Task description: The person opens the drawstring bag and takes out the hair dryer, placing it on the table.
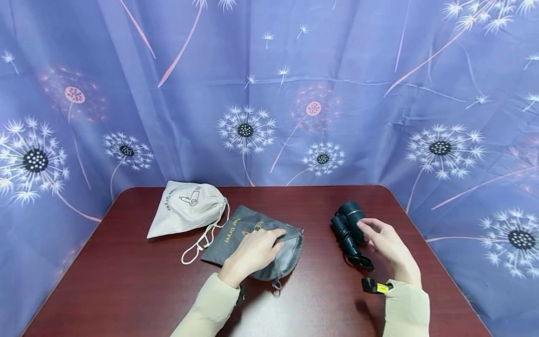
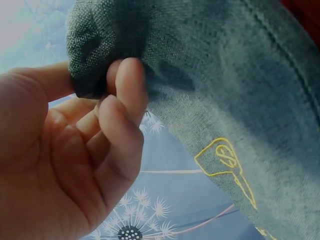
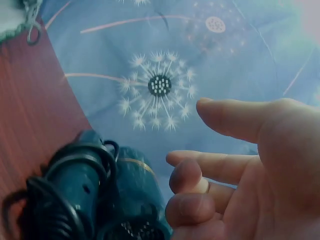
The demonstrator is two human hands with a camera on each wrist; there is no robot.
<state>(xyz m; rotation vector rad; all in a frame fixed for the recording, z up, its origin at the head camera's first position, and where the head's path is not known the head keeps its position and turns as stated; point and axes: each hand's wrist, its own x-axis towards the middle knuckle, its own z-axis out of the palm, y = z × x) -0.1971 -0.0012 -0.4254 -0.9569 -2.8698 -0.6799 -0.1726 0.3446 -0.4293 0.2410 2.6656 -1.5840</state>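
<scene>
My left hand [image 1: 254,250] pinches the edge of a grey drawstring bag [image 1: 229,238] near its mouth. The bag carries yellow lettering and a hair dryer drawing, and its lighter lining shows at the right end. In the left wrist view, the thumb and fingers of the left hand [image 2: 85,145] hold a fold of the grey cloth [image 2: 200,90]. A dark green hair dryer [image 1: 353,220], its handle folded and wrapped by its cord, lies at the right. Beside it is my right hand [image 1: 389,245], fingers loosely bent around nothing, apart from the dryer [image 3: 132,190] in the right wrist view.
A white drawstring bag [image 1: 187,210] with a printed hair dryer lies at the back left, its cords [image 1: 204,241] reaching toward the grey bag. Under everything is a dark red wooden table [image 1: 126,285]. A blue dandelion-patterned curtain [image 1: 286,126] hangs behind it.
</scene>
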